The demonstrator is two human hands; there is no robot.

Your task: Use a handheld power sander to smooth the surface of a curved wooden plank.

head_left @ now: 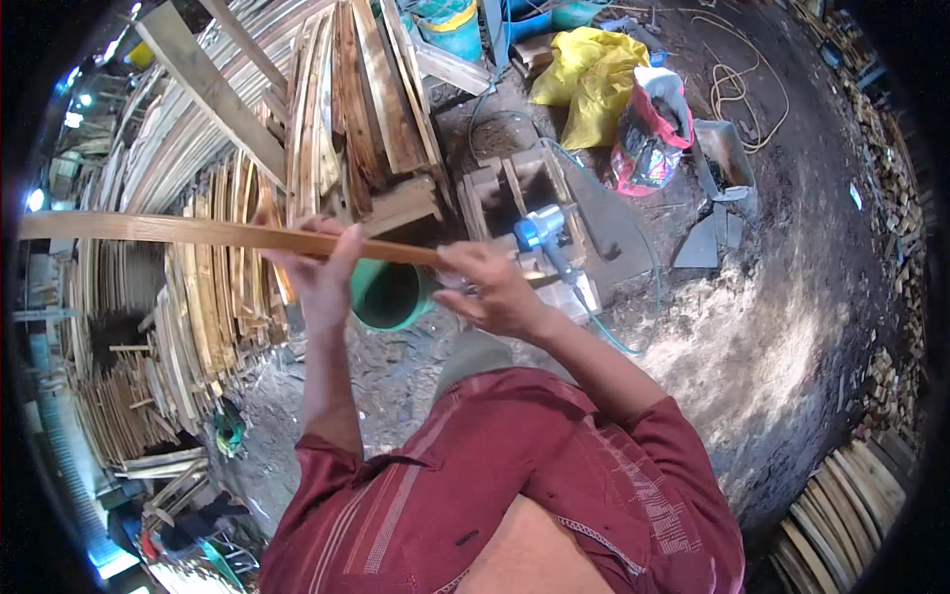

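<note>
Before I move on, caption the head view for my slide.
A person's left hand and right hand hold a long wooden strip, a green bucket and blue power tool nearby.

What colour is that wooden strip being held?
The wooden strip is orange-brown, paler toward its left end; the head view shows it.

A strip point(178, 230) was held in the left hand point(325, 279), its end pinched by the right hand point(495, 287). A bucket point(365, 287) was seen below, between them; beyond the right hand, a tool point(539, 229) and, farther, a yellow sack point(597, 84).
</note>
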